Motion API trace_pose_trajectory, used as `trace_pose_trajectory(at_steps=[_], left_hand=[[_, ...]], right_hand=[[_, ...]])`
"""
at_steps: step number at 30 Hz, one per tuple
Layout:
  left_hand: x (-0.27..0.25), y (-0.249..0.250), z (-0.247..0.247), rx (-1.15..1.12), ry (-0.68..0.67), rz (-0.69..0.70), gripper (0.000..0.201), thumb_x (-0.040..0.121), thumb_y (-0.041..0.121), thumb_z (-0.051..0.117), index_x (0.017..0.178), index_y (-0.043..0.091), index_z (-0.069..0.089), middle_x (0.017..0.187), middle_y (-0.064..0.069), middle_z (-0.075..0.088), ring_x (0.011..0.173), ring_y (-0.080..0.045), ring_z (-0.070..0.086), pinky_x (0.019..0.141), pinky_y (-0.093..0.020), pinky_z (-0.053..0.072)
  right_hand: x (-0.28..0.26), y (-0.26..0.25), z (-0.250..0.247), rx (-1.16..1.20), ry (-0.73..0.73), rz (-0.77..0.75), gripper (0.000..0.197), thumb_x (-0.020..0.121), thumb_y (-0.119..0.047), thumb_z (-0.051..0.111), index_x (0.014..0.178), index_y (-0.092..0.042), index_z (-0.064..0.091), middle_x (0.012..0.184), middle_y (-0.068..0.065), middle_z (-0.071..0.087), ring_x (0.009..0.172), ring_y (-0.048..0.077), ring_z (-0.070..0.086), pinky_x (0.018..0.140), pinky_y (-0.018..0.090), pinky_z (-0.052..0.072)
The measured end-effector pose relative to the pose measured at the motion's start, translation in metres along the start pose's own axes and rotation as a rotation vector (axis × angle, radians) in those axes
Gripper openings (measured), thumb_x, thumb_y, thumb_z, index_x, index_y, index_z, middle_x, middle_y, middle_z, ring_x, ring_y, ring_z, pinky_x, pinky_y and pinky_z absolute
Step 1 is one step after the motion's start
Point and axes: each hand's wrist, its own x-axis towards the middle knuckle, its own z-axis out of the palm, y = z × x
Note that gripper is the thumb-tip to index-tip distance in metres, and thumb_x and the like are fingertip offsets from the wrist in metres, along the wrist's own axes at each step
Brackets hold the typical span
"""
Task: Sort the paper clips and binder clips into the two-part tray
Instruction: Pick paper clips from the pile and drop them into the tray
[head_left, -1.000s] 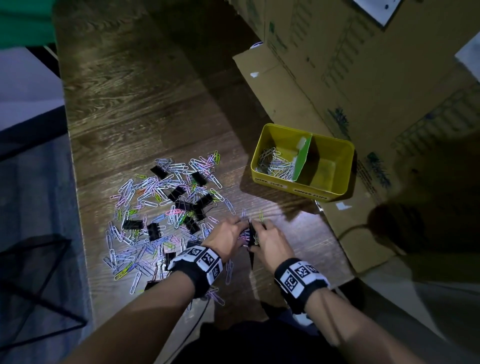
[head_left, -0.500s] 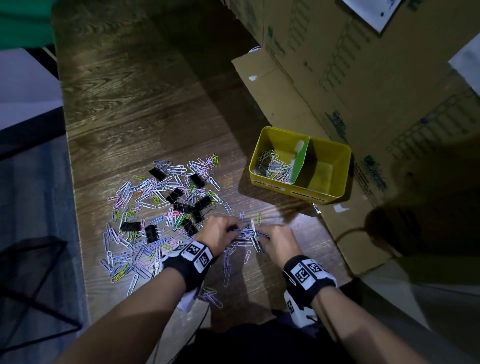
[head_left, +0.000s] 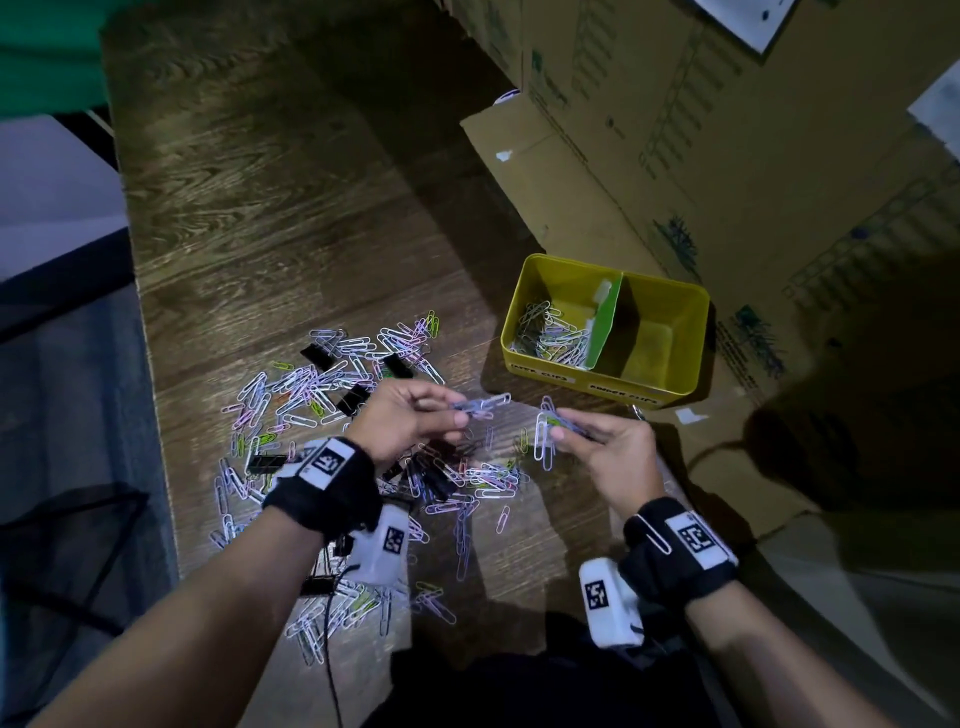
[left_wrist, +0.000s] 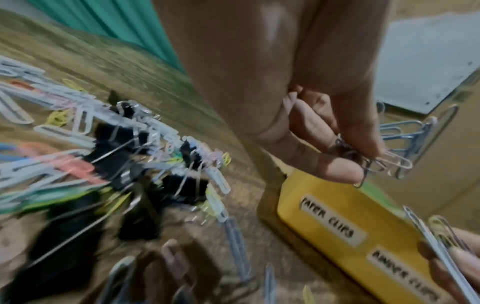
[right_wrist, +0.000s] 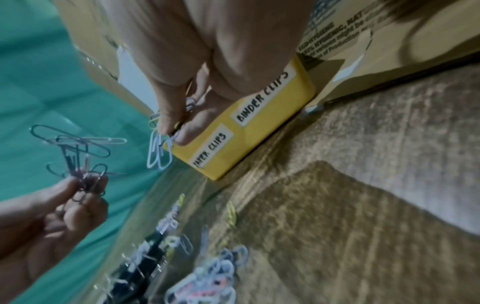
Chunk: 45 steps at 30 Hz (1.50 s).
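**Both hands up, each w/ a bunch of clips**

A sec ago both hands were down on the pile. Now the left hand (head_left: 410, 415) is lifted, fingers pinching a bunch of thin wire paper clips (head_left: 480, 404). The right hand (head_left: 605, 447) pinches its own bunch (head_left: 545, 434). Next stop is prob the yellow two-part tray (head_left: 670, 387), just ahead; its left part has paper clips, right part looks bare. Black binder clips (head_left: 353, 399) wait in the pile.

The dark wood tabletop (head_left: 270, 208) sits by big brown cardboard boxes (head_left: 727, 130). Room is dim.
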Motion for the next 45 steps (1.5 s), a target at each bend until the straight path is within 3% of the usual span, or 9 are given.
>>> trace_pose_trajectory(at_steps=[5,8,13,19,26,33,38,41,45], left_hand=[[0.018,0.054,0.009,-0.016,-0.064,0.122,0.018,0.072,-0.005,0.068,0.090,-0.002,0.066,0.078,-0.008,0.074,0.063,-0.015,0.066,0.065,-0.025,0.058],[0.041,0.082,0.023,0.083,-0.041,0.191,0.015,0.075,-0.008,0.068,0.088,-0.001,0.066,0.072,-0.006,0.072,0.060,-0.013,0.065,0.060,-0.023,0.057],[0.080,0.096,0.055,0.476,0.053,0.197,0.009,0.075,0.005,0.074,0.076,0.009,0.067,0.077,-0.017,0.071,0.065,-0.025,0.068,0.071,-0.040,0.059],[0.094,0.078,0.073,0.865,0.070,0.233,0.025,0.078,0.024,0.073,0.103,0.019,0.070,0.093,-0.004,0.072,0.079,-0.013,0.066,0.077,-0.019,0.051],[0.046,0.047,0.045,0.741,0.168,0.412,0.018,0.087,0.021,0.061,0.102,0.023,0.069,0.092,0.001,0.071,0.077,-0.012,0.064,0.080,-0.025,0.051],[-0.001,-0.034,0.012,1.348,-0.226,0.338,0.022,0.086,0.028,0.058,0.106,0.021,0.063,0.111,-0.001,0.062,0.103,-0.021,0.058,0.090,-0.037,0.048],[-0.013,-0.060,0.006,1.571,-0.221,0.240,0.040,0.088,0.032,0.056,0.126,0.021,0.050,0.143,-0.006,0.034,0.129,-0.027,0.036,0.102,-0.041,0.037],[-0.015,-0.065,0.004,1.503,-0.197,0.243,0.036,0.090,0.020,0.053,0.126,0.016,0.050,0.134,-0.007,0.040,0.119,-0.025,0.044,0.094,-0.033,0.044],[-0.018,-0.068,0.002,1.531,-0.143,0.272,0.040,0.087,0.014,0.058,0.126,0.016,0.051,0.140,-0.007,0.040,0.125,-0.026,0.042,0.102,-0.036,0.042]], right_hand=[[-0.005,-0.029,-0.005,0.153,0.065,-0.102,0.040,0.074,0.012,0.068,0.112,0.002,0.061,0.089,-0.004,0.070,0.067,-0.007,0.065,0.062,0.008,0.050],[-0.003,-0.042,-0.007,0.197,0.071,-0.124,0.040,0.075,0.011,0.068,0.110,-0.007,0.062,0.071,-0.018,0.071,0.064,-0.005,0.066,0.057,0.011,0.052],[0.007,-0.067,-0.009,0.195,0.130,-0.204,0.034,0.074,0.011,0.069,0.100,-0.011,0.067,0.071,-0.017,0.072,0.069,-0.001,0.068,0.064,0.014,0.054],[0.033,-0.096,-0.007,0.110,0.163,-0.233,0.030,0.078,0.004,0.071,0.107,-0.001,0.067,0.094,0.003,0.071,0.073,0.002,0.068,0.070,0.016,0.055],[0.087,-0.097,0.001,-0.487,0.158,-0.242,0.025,0.081,-0.017,0.074,0.105,-0.015,0.071,0.103,0.005,0.071,0.092,0.018,0.068,0.087,0.033,0.054],[0.080,-0.093,0.018,-0.890,-0.077,-0.301,0.032,0.089,-0.019,0.064,0.121,-0.016,0.064,0.120,0.010,0.066,0.105,0.022,0.063,0.091,0.028,0.048],[0.052,-0.082,0.027,-0.871,-0.121,-0.569,0.027,0.088,-0.020,0.064,0.114,-0.016,0.067,0.118,0.007,0.065,0.109,0.019,0.058,0.101,0.036,0.043],[0.030,-0.062,0.037,-0.855,-0.283,-0.573,0.023,0.088,-0.023,0.064,0.110,-0.016,0.068,0.104,0.000,0.063,0.093,0.013,0.058,0.083,0.028,0.049],[0.004,-0.019,0.047,-0.936,-0.649,-0.318,0.006,0.084,-0.018,0.069,0.088,-0.018,0.073,0.083,-0.006,0.069,0.067,0.002,0.057,0.067,0.017,0.045]])
